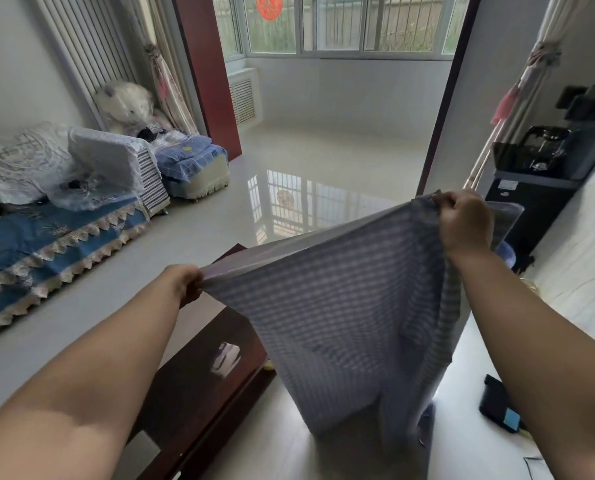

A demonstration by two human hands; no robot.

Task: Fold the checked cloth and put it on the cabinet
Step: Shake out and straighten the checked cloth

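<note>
A blue-and-white checked cloth point(337, 317) hangs in the air in front of me, stretched along its top edge. My left hand point(185, 282) pinches the cloth's lower left top corner. Higher and to the right, my right hand point(465, 220) grips the other top corner in a fist. The cloth's bottom hangs down near the floor. A dark red-brown wooden cabinet point(199, 386) stands low beneath my left arm, partly hidden behind the cloth.
A sofa point(46, 244) with a blue lace-edged cover runs along the left wall, with cushions and a plush bear point(126, 105). A black water dispenser point(531, 188) stands at the right wall. A dark object point(496, 403) lies on the glossy floor at right.
</note>
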